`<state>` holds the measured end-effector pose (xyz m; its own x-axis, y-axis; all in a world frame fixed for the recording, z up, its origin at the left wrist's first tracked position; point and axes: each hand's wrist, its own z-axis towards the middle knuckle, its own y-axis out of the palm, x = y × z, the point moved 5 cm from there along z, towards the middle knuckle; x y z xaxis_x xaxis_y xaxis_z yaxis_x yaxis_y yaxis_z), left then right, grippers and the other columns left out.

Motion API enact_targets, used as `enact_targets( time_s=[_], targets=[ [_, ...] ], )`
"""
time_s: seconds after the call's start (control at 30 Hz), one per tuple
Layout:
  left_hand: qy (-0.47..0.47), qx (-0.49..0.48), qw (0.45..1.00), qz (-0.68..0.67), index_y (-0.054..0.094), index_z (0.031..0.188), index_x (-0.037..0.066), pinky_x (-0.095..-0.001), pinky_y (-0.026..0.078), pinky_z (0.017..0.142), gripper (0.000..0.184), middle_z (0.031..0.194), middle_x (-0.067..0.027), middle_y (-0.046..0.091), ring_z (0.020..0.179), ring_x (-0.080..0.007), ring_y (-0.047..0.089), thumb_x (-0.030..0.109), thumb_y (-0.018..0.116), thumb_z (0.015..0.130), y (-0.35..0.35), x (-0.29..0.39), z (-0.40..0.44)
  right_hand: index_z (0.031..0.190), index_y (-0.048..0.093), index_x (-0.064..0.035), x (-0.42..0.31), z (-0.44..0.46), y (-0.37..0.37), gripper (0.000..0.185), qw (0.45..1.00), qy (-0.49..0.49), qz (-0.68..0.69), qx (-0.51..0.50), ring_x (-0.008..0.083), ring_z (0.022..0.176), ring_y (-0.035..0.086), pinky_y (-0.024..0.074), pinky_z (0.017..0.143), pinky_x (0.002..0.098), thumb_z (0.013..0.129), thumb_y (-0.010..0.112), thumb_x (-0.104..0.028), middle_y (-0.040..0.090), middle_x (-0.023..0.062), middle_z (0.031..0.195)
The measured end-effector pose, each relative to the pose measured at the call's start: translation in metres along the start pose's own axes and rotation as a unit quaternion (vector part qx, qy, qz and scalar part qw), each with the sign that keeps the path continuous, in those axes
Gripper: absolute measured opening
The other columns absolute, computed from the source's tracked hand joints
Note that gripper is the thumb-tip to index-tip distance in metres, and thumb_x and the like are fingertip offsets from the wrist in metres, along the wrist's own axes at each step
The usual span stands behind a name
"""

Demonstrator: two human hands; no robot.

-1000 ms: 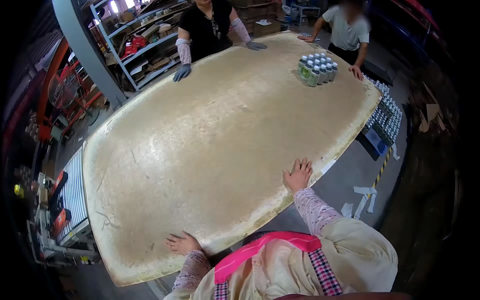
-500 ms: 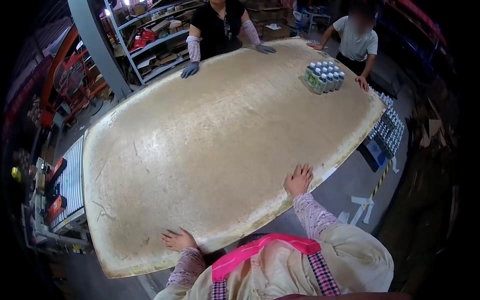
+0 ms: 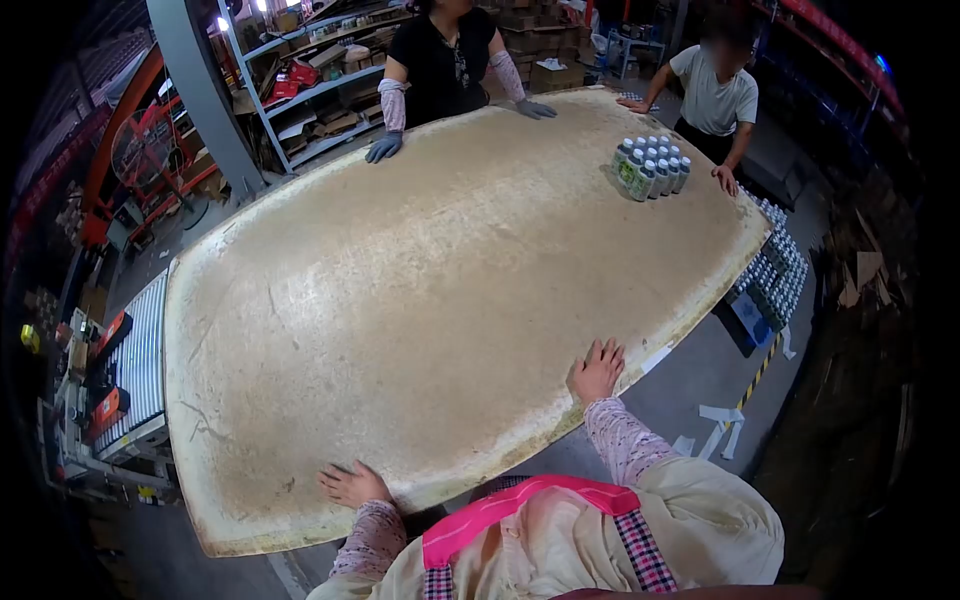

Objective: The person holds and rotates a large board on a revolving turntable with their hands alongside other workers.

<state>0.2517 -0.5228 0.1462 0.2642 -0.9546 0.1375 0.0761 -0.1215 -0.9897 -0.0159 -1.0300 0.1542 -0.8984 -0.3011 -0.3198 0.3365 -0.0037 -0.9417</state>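
My left hand [image 3: 355, 486] lies flat on the worn tan tabletop [image 3: 400, 330], fingers spread, close to the near edge. Further right, my right hand [image 3: 598, 370] also rests on the surface near that edge with its fingers outstretched. Neither hand holds anything. A tight group of white-capped bottles [image 3: 650, 168] with green labels stands upright at the far right of the table, well away from both of my hands.
Two people lean on the far side: gloved hands [image 3: 384, 146] at the back, a bare hand [image 3: 725, 180] at the right. A roller conveyor [image 3: 140, 350] adjoins the left end. Many bottles [image 3: 775, 270] stand beyond the right end; shelves [image 3: 320, 90] are behind.
The view has tilted slightly, so the far side sits a little lower in the picture. Both of my hands stay flat on the table, and the bottles have not moved on it.
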Motion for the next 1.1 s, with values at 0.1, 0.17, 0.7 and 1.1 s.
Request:
enact_targets(
  time_s=[0.1,0.17,0.7,1.1],
  targets=[
    [-0.002,-0.001,1.000,-0.004,0.037,0.155,0.004,-0.0575,0.019,0.123,0.075,0.166,-0.0220,0.026,0.153,-0.0397,0.025,0.046,0.059,0.097,-0.005,0.003,-0.003,0.152,0.045,-0.0028,0.002,0.000,0.005,0.073,1.000,0.002,-0.009,0.010,0.0501,0.152,0.017,0.0163,0.124,0.0596,0.090,0.064,-0.036,0.027,0.0284,0.163],
    [-0.005,-0.011,1.000,-0.020,0.036,0.154,0.002,-0.0586,0.019,0.123,0.075,0.165,-0.0238,0.026,0.153,-0.0411,0.024,0.042,0.060,0.097,-0.011,0.005,-0.004,0.151,0.045,-0.0033,0.002,0.000,0.005,0.072,1.000,0.004,-0.012,0.012,0.0495,0.152,0.017,0.0165,0.124,0.0588,0.090,0.064,-0.035,0.028,0.0279,0.163],
    [0.007,0.004,1.000,-0.022,0.036,0.154,0.002,-0.0595,0.019,0.123,0.074,0.165,-0.0255,0.025,0.153,-0.0423,0.023,0.041,0.061,0.096,0.000,0.000,-0.002,0.150,0.046,-0.0030,-0.003,-0.001,-0.003,0.075,1.000,-0.001,-0.012,0.011,0.0495,0.152,0.017,0.0178,0.123,0.0599,0.088,0.065,-0.039,0.028,0.0284,0.162],
    [0.000,-0.015,1.000,-0.028,0.037,0.153,0.001,-0.0594,0.018,0.123,0.073,0.165,-0.0256,0.026,0.154,-0.0413,0.021,0.040,0.060,0.096,-0.008,0.004,-0.003,0.151,0.044,-0.0029,-0.004,-0.001,-0.004,0.079,1.000,0.002,-0.010,0.000,0.0506,0.152,0.017,0.0177,0.123,0.0612,0.087,0.068,-0.042,0.026,0.0290,0.163]
  ],
)
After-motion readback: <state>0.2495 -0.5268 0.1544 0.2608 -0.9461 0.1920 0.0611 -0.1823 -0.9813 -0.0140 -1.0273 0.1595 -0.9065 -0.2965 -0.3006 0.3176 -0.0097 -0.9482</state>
